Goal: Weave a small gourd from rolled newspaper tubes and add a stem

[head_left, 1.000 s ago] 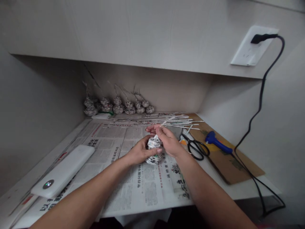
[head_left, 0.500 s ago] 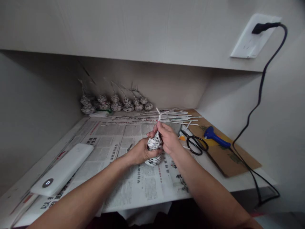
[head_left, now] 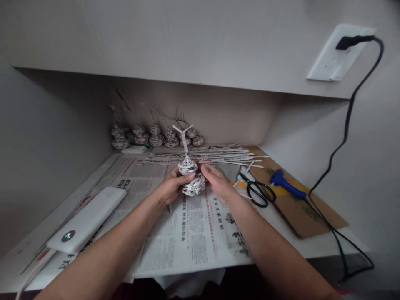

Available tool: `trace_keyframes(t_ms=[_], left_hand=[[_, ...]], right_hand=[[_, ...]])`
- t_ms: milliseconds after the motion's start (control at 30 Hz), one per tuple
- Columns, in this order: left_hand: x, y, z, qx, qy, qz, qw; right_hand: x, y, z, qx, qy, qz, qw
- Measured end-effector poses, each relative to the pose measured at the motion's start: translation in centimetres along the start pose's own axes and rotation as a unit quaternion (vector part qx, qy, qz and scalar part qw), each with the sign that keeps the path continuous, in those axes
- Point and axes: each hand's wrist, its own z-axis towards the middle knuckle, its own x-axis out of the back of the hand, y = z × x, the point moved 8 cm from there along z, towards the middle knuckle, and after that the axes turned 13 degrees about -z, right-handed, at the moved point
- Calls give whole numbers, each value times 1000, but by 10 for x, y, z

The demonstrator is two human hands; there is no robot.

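Note:
A woven paper gourd (head_left: 193,185), made of twisted newsprint strips, stands tilted slightly left between my hands above the newspaper. Its braided stem (head_left: 185,143) rises from the small upper bulb and splits into two loose ends. My left hand (head_left: 171,183) grips the gourd around its waist from the left, thumb across the front. On the other side, my right hand (head_left: 217,181) rests against the gourd's right edge, its fingers curled partly behind and hidden.
Several similar gourds line the back wall. Paper strips (head_left: 218,156) lie across the table behind my hands. On the right are black-handled scissors (head_left: 261,193), cardboard (head_left: 300,216) and a blue corded tool (head_left: 287,184); a white power bank (head_left: 89,218) lies left.
My right hand has let go of the stem and moved down to the gourd's side. The gourd has shifted left and up, and its stem now shows fully.

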Motion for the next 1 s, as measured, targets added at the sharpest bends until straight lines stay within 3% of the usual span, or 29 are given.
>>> trace_keyframes(t_ms=[133, 333, 833, 1000], left_hand=[[4, 7, 3, -33, -6, -6, 999], [3, 19, 4, -87, -34, 61, 994], [-8, 28, -2, -146, -77, 203, 965], [-14, 32, -2, -212, -120, 232, 942]], right_hand=[[-6, 1, -4, 1, -2, -7, 1000], [-16, 24, -7, -93, -29, 54, 994], [-19, 19, -7, -93, -4, 129, 987], [-15, 23, -5, -125, -25, 186, 974]])
